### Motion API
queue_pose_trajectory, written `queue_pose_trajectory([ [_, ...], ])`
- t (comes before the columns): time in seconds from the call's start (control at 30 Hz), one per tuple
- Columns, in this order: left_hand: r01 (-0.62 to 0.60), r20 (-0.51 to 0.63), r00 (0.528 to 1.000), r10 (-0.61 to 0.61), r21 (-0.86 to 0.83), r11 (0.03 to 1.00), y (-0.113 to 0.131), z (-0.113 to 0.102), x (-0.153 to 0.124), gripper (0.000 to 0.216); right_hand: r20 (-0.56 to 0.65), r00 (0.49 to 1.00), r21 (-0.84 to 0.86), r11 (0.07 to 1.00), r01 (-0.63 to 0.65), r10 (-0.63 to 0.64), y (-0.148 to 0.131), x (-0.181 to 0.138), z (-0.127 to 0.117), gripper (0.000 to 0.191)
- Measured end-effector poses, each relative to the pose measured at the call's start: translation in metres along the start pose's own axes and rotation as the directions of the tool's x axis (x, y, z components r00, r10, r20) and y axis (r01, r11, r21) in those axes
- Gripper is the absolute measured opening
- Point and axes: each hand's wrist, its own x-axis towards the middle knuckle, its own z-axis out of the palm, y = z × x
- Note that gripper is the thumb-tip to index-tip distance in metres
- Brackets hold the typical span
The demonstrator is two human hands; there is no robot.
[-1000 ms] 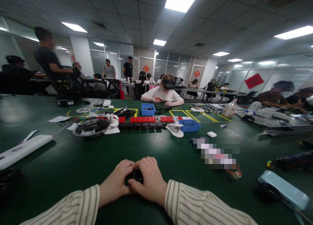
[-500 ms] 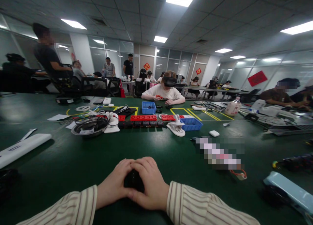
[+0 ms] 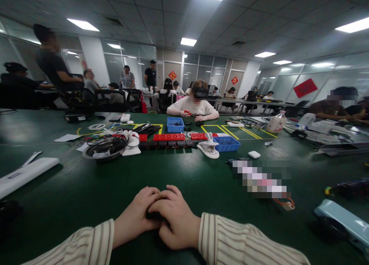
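Close to the near edge of the green table (image 3: 121,180), my left hand (image 3: 138,210) and my right hand (image 3: 179,222) meet with curled fingers. A small black object (image 3: 153,216) shows only as a dark patch in the gap between them, and its kind is hidden. The fingers of my right hand lie across those of my left. Both wrists come out of striped cream sleeves, resting low over the table.
Ahead stand a row of red and black blocks (image 3: 168,137), blue bins (image 3: 226,144), a white clip stand (image 3: 210,146) and a metal bowl of cables (image 3: 105,153). A white case (image 3: 254,154) lies to the right. Across the table sits a person (image 3: 191,105).
My right hand has closed further over the left, with its thumb drawn in. The black object between them is now mostly covered. The view has shifted slightly.
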Motion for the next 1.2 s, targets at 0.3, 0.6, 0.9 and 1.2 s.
queue_pose_trajectory([
  [0.3,-0.036,-0.008,0.999,0.037,0.047,0.998,-0.011,0.004,-0.003,0.052,-0.152,0.969,-0.118,0.97,-0.214,0.195,-0.002,0.0,0.006,0.053],
  [0.6,0.008,0.031,0.999,-0.008,0.007,1.0,0.0,-0.004,-0.003,0.03,-0.074,0.982,-0.15,0.972,-0.181,0.171,0.002,0.001,0.006,0.025],
  [0.9,-0.011,0.037,0.999,0.01,0.029,1.0,-0.008,0.001,-0.001,0.047,-0.055,0.998,-0.051,0.999,-0.002,-0.001,-0.002,0.001,-0.001,0.036],
  [1.2,-0.013,-0.004,1.0,0.014,0.086,0.996,-0.006,0.001,-0.002,0.046,-0.169,0.909,-0.138,0.904,-0.405,0.382,0.006,0.003,0.008,0.035],
])
